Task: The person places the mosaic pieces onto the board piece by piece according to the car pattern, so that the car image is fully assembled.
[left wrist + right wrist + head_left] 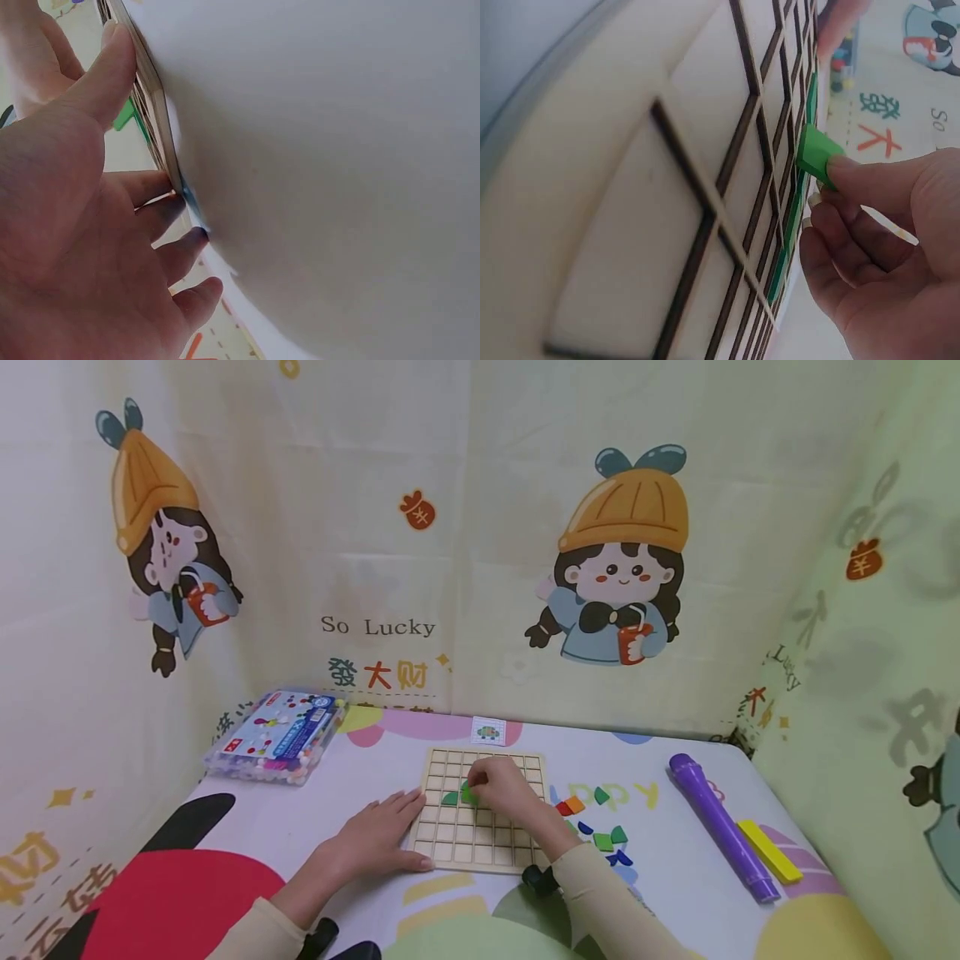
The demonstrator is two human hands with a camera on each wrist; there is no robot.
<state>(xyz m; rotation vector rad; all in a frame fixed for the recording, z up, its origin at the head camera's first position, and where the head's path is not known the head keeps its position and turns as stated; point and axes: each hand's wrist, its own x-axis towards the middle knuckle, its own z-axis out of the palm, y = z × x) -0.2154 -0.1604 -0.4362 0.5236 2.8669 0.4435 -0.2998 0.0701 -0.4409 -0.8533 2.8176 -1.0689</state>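
A wooden grid board [480,864] lies on the table, with a few green pieces [450,798] set in its cells near the middle. My right hand [504,789] is over the board, pinching a green block [817,152] between thumb and fingertips. That block is tilted close against the grid in the right wrist view. On the board's left side rests my left hand [375,837], fingers extended to the edge and thumb by the near corner. The left wrist view shows this thumb [116,67] against the board's rim.
Loose coloured pieces, among them an orange one [575,804] and a green square [603,842], lie right of the board. Behind it is a small picture card [488,732]. A clear plastic box [277,735] stands back left; a purple tube [723,827] and yellow bar [770,852] lie right.
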